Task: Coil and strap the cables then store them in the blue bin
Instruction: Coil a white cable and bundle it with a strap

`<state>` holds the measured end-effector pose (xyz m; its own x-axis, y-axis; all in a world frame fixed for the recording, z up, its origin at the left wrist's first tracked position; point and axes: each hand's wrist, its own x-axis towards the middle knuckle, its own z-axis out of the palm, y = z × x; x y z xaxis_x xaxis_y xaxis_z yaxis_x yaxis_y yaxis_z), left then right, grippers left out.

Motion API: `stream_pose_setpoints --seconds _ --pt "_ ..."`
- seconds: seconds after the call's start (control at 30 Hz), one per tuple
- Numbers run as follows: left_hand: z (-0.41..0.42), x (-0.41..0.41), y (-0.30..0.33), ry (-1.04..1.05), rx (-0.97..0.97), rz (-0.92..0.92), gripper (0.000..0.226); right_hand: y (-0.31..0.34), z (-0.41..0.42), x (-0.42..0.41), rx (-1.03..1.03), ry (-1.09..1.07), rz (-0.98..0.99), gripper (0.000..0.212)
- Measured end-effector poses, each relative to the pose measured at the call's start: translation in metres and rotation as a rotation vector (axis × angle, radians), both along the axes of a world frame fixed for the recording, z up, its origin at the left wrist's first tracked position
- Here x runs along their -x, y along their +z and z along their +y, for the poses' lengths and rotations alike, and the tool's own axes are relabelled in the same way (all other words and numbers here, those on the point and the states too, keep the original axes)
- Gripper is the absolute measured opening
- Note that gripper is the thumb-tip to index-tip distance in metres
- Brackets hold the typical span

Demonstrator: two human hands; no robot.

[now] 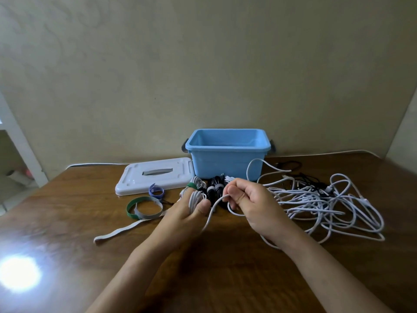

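Observation:
My left hand (187, 211) holds a small coil of white cable (195, 198) wound around its fingers. My right hand (250, 202) pinches the same white cable's loose run, which loops between the two hands. A tangled pile of white and black cables (320, 199) lies to the right. Behind my hands rest strapped coils, one white with a green strap (195, 183) and black ones (214, 188). The open blue bin (228, 163) stands at the back of the table.
The bin's white lid (155, 175) lies flat left of the bin. Velcro straps lie in front of it: a purple one (156, 191), a green-and-grey loop (144, 207), and a long grey strip (117, 232). Bright glare marks the wooden table (67, 199) at lower left.

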<state>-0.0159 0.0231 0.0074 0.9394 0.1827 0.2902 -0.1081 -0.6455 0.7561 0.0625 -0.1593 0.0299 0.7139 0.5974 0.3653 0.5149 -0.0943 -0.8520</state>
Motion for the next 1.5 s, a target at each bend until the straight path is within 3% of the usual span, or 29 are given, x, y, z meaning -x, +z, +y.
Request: stream_pose_setpoints --seconds 0.1,0.17,0.23,0.3,0.37,0.43,0.53,0.7,0.87,1.1,1.23,1.5 --pt "0.002 -0.001 -0.002 -0.066 0.079 0.003 0.096 -0.001 0.003 0.004 -0.054 -0.026 0.010 0.033" --pt "0.001 0.000 0.001 -0.090 0.091 0.075 0.100 -0.001 0.003 0.004 -0.085 -0.056 0.002 0.033" --pt "-0.003 0.003 0.004 -0.071 -0.005 0.156 0.081 -0.002 0.002 0.004 -0.103 -0.070 0.000 0.033" --pt "-0.008 0.004 0.004 -0.066 -0.111 0.186 0.045 -0.001 0.002 0.005 -0.109 -0.089 -0.011 0.034" --pt "-0.012 0.004 0.004 -0.089 -0.079 0.188 0.016 -0.001 0.002 0.006 -0.098 -0.133 -0.048 0.034" --pt "-0.018 0.006 0.005 -0.115 0.003 0.164 0.003 -0.002 0.001 0.004 -0.068 -0.199 -0.101 0.033" --pt "-0.024 0.007 0.004 -0.095 0.109 0.102 0.012 -0.004 -0.004 -0.003 0.048 -0.297 -0.205 0.039" --pt "-0.017 0.006 0.008 0.020 0.495 -0.023 0.020 -0.012 -0.007 -0.011 0.264 -0.309 -0.282 0.035" --pt "-0.022 0.004 0.009 0.014 0.462 -0.133 0.014 -0.016 0.001 -0.003 0.393 -0.223 -0.317 0.036" --pt "-0.029 0.004 0.009 0.018 0.359 -0.150 0.025 -0.025 0.011 0.006 0.523 -0.105 -0.355 0.039" --pt "-0.028 0.003 0.007 0.047 0.407 -0.122 0.044 -0.024 0.008 0.003 0.528 -0.044 -0.334 0.039" --pt "-0.028 0.004 0.010 0.010 0.544 -0.230 0.039 -0.019 0.005 0.002 0.592 0.018 -0.277 0.047"
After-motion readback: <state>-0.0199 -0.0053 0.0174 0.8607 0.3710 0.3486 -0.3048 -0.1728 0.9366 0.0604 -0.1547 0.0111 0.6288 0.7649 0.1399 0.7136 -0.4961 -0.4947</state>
